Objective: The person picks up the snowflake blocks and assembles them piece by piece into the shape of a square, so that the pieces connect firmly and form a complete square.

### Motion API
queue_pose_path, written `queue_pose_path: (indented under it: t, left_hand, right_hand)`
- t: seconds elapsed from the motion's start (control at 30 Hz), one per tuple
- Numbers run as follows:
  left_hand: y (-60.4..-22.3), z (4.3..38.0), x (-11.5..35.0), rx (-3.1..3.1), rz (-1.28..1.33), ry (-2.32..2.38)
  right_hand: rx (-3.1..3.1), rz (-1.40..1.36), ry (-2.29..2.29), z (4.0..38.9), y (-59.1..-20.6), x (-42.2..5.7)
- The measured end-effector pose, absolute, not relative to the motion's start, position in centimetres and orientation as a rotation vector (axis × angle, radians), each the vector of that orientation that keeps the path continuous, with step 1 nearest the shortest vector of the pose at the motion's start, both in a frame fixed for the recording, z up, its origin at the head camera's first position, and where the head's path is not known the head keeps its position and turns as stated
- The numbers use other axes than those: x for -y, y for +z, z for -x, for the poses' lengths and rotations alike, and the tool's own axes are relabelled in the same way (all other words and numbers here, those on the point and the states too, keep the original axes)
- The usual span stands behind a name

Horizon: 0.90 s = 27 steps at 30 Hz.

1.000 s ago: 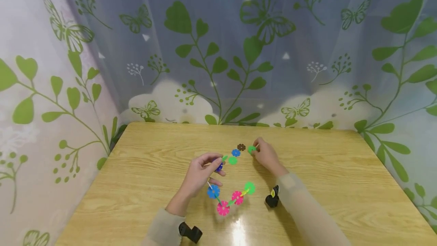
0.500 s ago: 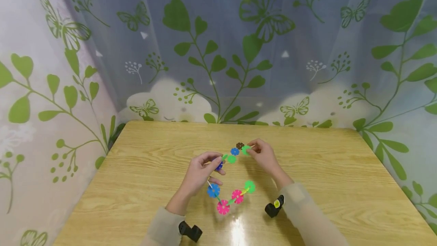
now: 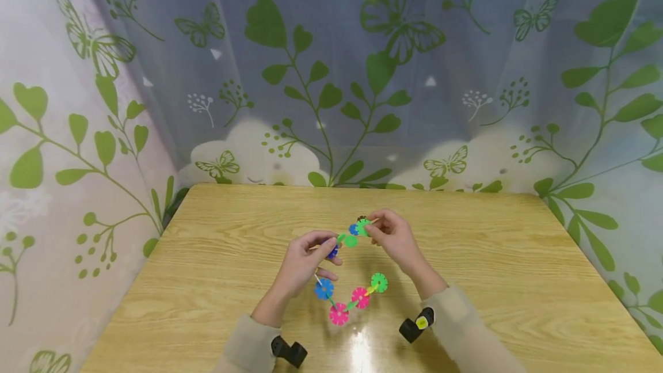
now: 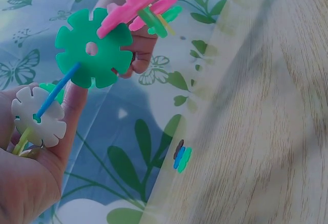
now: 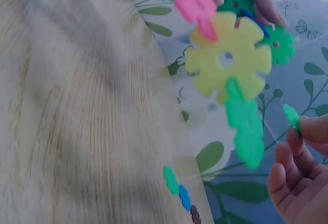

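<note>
Pinching a green disc (image 3: 362, 227) in right hand (image 3: 396, 239) fingers, left hand (image 3: 301, 263) fingers gripping the disc chain (image 3: 324, 289) extending off their near side, three loose discs (image 3: 350, 241) on desk (image 3: 233, 235) beyond them.

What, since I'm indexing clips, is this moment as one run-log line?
left hand: holds disc chain | right hand: pinches green disc | on table: another green disc, blue disc, brown disc

A curved chain of notched discs (image 3: 339, 314), pink, green, blue, yellow and white, hangs from the left grip (image 3: 305, 258); apart from it, a single green disc (image 3: 362, 227) is pinched by its edge in the right grip (image 3: 396, 242)
</note>
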<state>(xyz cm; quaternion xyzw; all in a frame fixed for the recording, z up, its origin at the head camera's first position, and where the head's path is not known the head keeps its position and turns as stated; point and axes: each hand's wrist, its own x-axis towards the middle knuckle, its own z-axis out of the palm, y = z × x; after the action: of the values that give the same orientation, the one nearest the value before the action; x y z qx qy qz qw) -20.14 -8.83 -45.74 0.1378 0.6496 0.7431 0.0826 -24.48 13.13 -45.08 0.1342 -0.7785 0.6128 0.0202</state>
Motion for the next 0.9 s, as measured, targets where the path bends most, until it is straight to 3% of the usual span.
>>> queue_pose_path:
  t: [0.9]
  left_hand:
    - [-45.4,19.8,8.6,-1.92,-0.396,2.223]
  right_hand:
    - [2.335,-0.545,1.965,22.1,-43.8,-10.7]
